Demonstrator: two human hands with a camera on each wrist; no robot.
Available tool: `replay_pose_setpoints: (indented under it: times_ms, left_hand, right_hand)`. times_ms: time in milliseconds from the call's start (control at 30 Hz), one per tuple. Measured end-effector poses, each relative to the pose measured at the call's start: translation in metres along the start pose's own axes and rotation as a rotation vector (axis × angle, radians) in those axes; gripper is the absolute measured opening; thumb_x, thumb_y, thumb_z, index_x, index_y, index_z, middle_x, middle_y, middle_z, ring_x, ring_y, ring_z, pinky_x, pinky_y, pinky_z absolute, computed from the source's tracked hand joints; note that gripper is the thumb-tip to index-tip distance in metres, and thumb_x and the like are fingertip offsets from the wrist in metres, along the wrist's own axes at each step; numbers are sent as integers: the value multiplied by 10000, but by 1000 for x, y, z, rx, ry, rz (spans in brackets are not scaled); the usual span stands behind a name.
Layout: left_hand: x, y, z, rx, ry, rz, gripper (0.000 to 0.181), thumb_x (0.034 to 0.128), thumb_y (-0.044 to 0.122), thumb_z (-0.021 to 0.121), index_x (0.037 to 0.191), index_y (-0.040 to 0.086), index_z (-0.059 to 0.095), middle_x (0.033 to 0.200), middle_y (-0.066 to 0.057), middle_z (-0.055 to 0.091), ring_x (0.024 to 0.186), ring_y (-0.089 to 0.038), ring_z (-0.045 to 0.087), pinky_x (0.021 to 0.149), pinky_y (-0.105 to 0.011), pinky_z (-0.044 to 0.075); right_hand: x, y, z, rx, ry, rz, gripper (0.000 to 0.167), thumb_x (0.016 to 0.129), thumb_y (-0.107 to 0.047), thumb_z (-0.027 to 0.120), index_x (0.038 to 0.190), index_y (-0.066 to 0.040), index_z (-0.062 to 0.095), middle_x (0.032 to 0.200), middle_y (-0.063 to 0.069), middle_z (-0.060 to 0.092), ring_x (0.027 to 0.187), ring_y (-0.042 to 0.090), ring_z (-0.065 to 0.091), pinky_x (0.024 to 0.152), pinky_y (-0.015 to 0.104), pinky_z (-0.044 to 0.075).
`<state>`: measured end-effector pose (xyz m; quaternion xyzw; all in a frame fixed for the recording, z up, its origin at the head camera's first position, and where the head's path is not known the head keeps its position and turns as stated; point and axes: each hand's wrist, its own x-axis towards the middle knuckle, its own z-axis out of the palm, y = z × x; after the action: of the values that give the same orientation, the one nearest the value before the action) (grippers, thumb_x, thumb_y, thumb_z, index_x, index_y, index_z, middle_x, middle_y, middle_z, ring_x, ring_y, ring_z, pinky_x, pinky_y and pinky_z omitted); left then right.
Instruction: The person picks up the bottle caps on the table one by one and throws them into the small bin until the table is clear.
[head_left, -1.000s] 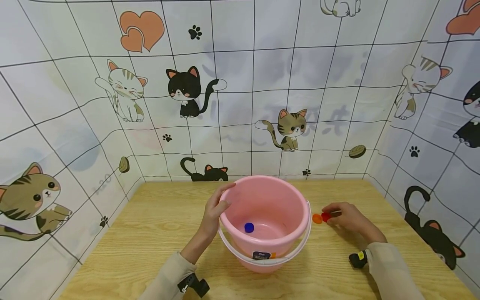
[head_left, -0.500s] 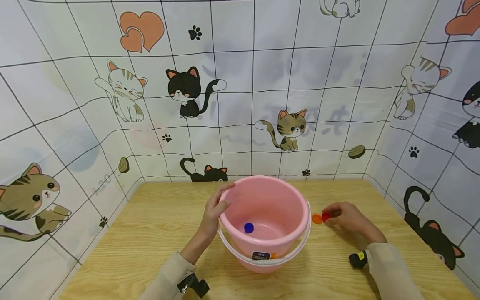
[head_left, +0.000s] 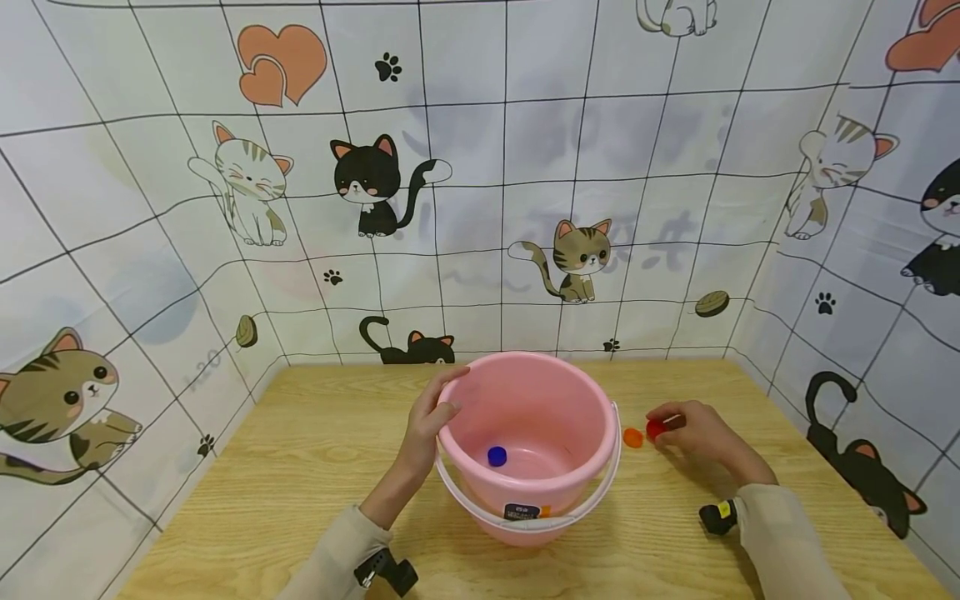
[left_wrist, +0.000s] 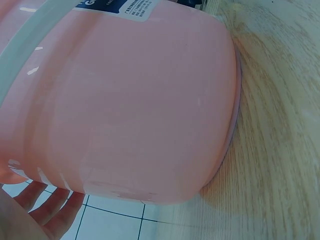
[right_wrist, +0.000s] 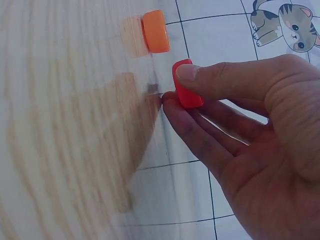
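Note:
A pink bucket [head_left: 540,417] stands on the wooden table, its white handle [head_left: 525,523] hanging down at the front. My left hand [head_left: 429,421] grips the bucket's left rim, thumb over the inside; the left wrist view shows its fingers [left_wrist: 67,212] against the outer wall. Inside, a blue bottle cap [head_left: 497,456] lies on the bottom. To the right of the bucket, my right hand [head_left: 701,435] pinches a red bottle cap [right_wrist: 187,85] between thumb and fingers. Beside it an orange bottle cap [head_left: 633,438] rests on the table, untouched.
The wooden table [head_left: 315,467] reaches back to a white gridded cloth [head_left: 465,208] printed with cats, which encloses it behind and on both sides. A black camera [head_left: 716,518] is strapped at the right wrist, another camera [head_left: 397,573] at the left.
My right hand has drawn the red cap slightly to the right, so a gap now shows between it and the orange cap. The left hand and bucket hold still.

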<state>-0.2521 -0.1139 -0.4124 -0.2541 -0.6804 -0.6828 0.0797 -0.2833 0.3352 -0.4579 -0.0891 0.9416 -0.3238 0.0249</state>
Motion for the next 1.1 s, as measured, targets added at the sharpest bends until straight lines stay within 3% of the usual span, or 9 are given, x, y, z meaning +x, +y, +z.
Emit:
replay_pose_setpoints:
  times_ms: [567, 900, 1100]
  left_hand:
    - [1, 0, 1, -7, -6, 10, 547, 924, 155, 485, 1464, 78, 524, 1433, -216, 551, 1183, -435, 592, 941, -469, 593]
    - [0, 2, 1, -2, -1, -5, 546, 922, 171, 488, 1463, 107, 534, 1435, -202, 558, 1182, -406, 604, 938, -434, 594]
    - [0, 1, 0, 3, -1, 4, 540, 920, 169, 489, 1454, 107, 539, 1433, -208, 554, 1188, -415, 595, 945, -444, 589]
  right_hand:
    - [0, -2, -5, -29, -1, -19, 435, 847, -72, 781, 1243, 76, 679, 1150, 217, 729, 1029, 344, 693, 902, 507, 597]
    - [0, -8, -7, -51, 11, -45, 392, 856, -65, 749, 1217, 78, 696, 1101, 192, 742, 968, 280, 688, 831, 422, 608]
    - [1, -13, -7, -58, 13, -77, 431, 866, -68, 748, 1260, 88, 669, 1149, 226, 728, 1009, 319, 691, 876, 480, 607]
